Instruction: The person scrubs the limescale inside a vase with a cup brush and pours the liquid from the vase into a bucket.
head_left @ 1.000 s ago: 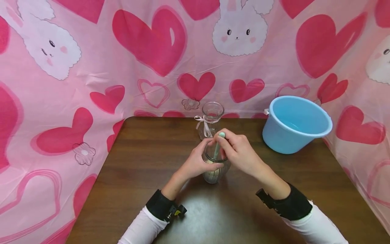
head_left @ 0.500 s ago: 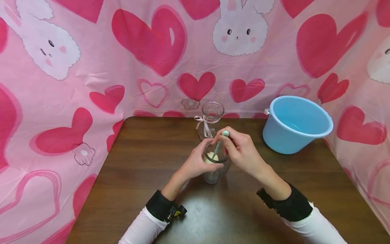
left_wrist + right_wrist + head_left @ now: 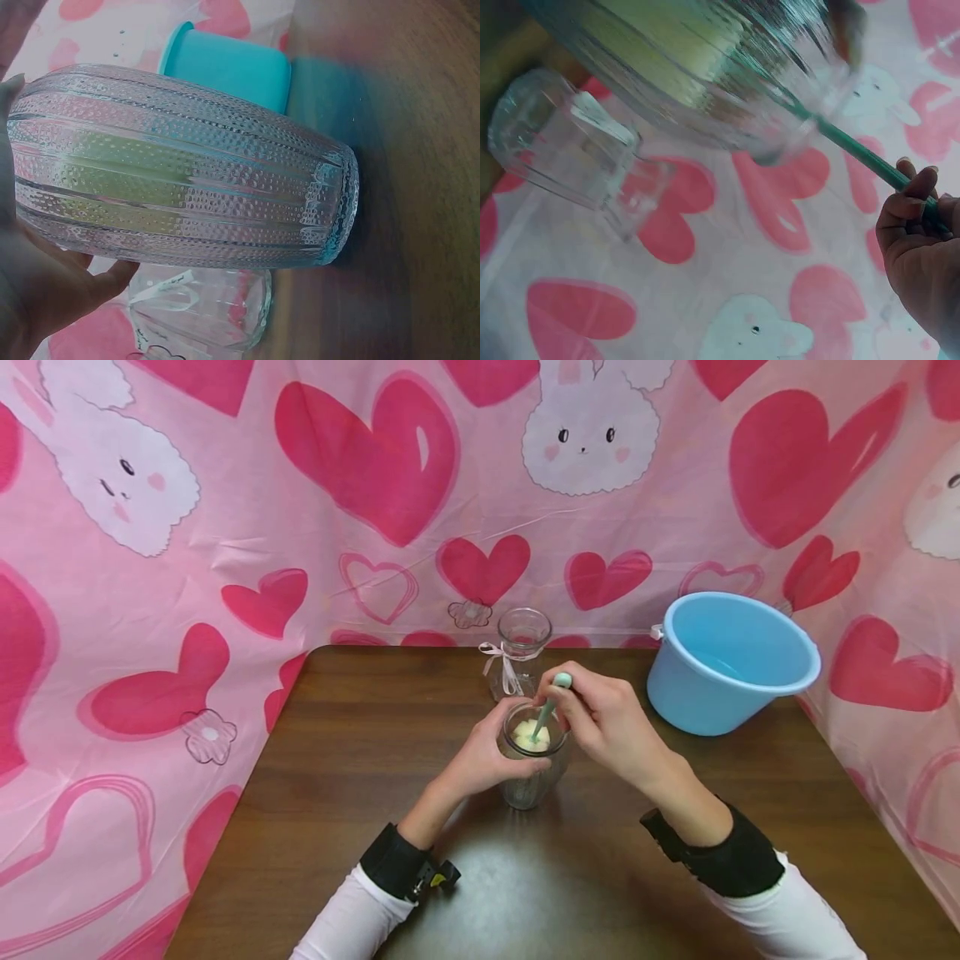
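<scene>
Ribbed glass jar (image 3: pixel 531 768) in left hand's (image 3: pixel 480 760) curled fingers — green brush handle (image 3: pixel 550 703) pinched by right hand (image 3: pixel 607 722).

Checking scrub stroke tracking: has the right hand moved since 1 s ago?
Yes. The right hand, gripping the green brush handle, has risen and shifted toward the blue bucket; the handle tip now sits higher against the ribboned glass bottle.

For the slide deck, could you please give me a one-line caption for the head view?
Left hand grips a ribbed glass jar while right hand holds a green-handled sponge brush inside it.
</scene>
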A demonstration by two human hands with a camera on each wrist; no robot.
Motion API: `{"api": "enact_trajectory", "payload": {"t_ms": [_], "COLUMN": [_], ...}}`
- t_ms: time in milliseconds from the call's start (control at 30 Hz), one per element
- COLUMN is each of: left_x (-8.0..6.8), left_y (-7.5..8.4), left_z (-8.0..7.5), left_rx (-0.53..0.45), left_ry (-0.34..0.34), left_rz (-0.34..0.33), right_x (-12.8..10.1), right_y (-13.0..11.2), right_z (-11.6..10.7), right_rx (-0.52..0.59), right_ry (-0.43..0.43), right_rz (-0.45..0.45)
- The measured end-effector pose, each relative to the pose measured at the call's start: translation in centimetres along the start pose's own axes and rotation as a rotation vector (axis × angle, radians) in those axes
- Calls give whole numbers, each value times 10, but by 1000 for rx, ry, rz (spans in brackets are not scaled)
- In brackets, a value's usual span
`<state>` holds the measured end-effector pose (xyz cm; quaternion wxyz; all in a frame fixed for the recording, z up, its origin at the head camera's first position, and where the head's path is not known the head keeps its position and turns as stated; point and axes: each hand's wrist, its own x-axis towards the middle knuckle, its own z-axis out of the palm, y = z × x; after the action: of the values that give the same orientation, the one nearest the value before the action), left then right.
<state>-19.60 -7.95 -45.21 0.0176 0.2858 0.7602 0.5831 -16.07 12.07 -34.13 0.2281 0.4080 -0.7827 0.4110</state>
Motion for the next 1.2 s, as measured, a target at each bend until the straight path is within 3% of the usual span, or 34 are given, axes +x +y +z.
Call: {"api": "enact_trajectory", "payload": {"t_ms": [467, 767, 1200], "left_x": [-1, -1, -1], "left_y": [1, 2, 2], "left_z": [0, 1, 1], "left_rx": [37, -12, 2], "left_ry": [1, -2, -11], "left_rz": [3, 4, 0], "right_x": [-12, -3, -7], "right_y": [14, -2, 13], "right_z": [8, -16, -2], "right_rx": [20, -49, -54], "right_ry": [-121, -28, -101], "right_rz": [81, -64, 10]}}
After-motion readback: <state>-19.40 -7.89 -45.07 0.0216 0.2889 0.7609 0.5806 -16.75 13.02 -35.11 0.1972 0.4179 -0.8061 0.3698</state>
